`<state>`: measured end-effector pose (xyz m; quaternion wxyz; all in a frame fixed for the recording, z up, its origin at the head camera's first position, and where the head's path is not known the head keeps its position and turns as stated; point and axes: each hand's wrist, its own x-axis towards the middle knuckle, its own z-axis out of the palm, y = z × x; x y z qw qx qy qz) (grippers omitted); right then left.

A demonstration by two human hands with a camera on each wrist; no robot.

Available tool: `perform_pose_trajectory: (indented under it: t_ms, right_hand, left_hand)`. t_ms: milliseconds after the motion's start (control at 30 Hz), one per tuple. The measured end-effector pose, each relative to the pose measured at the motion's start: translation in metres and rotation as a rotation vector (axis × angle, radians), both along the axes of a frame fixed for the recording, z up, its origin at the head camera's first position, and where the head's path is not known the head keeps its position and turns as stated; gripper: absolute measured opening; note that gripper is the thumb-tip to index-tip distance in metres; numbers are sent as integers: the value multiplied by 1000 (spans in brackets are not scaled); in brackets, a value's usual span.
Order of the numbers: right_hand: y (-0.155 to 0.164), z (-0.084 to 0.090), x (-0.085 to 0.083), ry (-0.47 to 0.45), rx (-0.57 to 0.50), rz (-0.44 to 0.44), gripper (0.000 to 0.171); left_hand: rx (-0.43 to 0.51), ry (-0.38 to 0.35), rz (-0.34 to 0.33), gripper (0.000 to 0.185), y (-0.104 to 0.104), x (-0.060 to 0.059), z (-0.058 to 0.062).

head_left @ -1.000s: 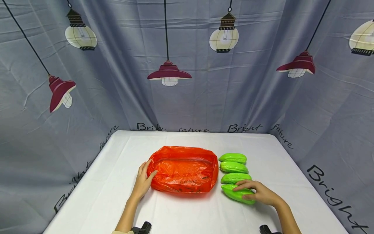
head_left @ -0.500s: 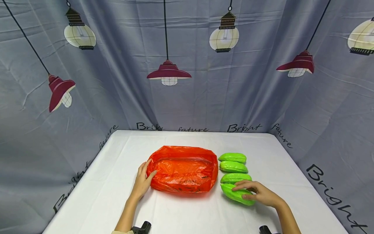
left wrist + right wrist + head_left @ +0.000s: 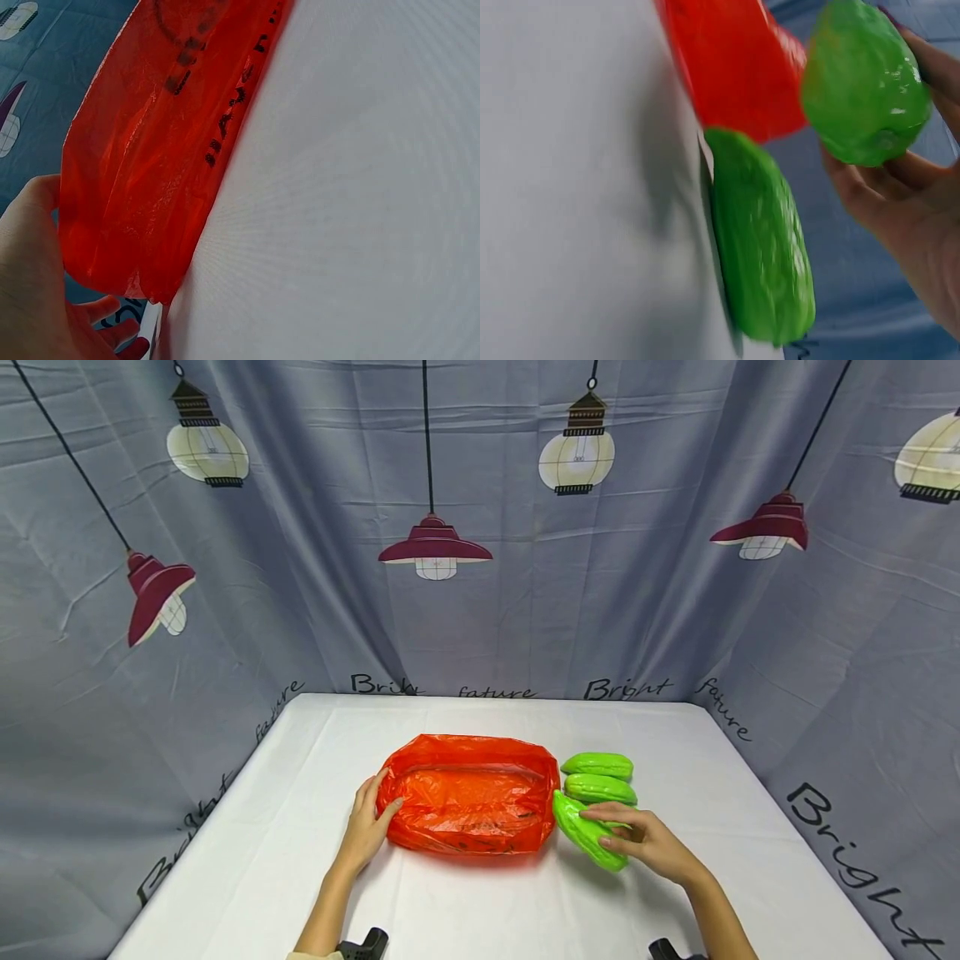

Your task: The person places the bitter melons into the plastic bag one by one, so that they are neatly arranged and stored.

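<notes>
- the glossy green ridged gourd-shaped vegetable (image 3: 587,837) is sitting in the right hand (image 3: 645,846), raised just off the white cloth-covered desk (image 3: 675,743); the fingers are curling over its top and the thumb is pressing from the near side, and the right wrist view is showing the same vegetable (image 3: 864,84) cupped against the palm.
- its long axis is running diagonally, the far tip pointing up and left at the near right corner of the open orange-red plastic bag (image 3: 470,793), the other end lying under the fingers; so the bag's mouth is lying to the left of the held vegetable, just beside its tip, and the right hand is by far the nearer one to it.
- the left hand (image 3: 369,823) is resting at the bag's left end, the thumb hooking over the rim and the fingers lying along the outside, pinching the thin film (image 3: 150,172) and keeping the mouth spread.
- three more green vegetables are lying on the desk right of the bag, long axes left to right: the farthest one (image 3: 597,764), the second one (image 3: 601,788) just beside it, and a third mostly hidden behind the held one, seen in the wrist view as the lying vegetable (image 3: 761,232).
- around the desk, a grey-blue curtain printed with lamps and bulbs (image 3: 480,527) is hanging on three sides.
</notes>
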<state>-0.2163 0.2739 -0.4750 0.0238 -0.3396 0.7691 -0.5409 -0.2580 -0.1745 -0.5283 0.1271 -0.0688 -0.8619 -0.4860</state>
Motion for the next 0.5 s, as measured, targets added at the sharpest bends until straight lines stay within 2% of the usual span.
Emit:
perform_pose_trajectory:
  t_ms: [333, 500]
  right_hand:
    - [-34, 6, -10, -7, -207, -138, 44]
    - [-54, 14, -12, -5, -194, -306, 44]
  left_hand:
    - [30, 22, -25, 53, -1, -1, -2]
    - [51, 18, -39, 52, -1, 0, -3]
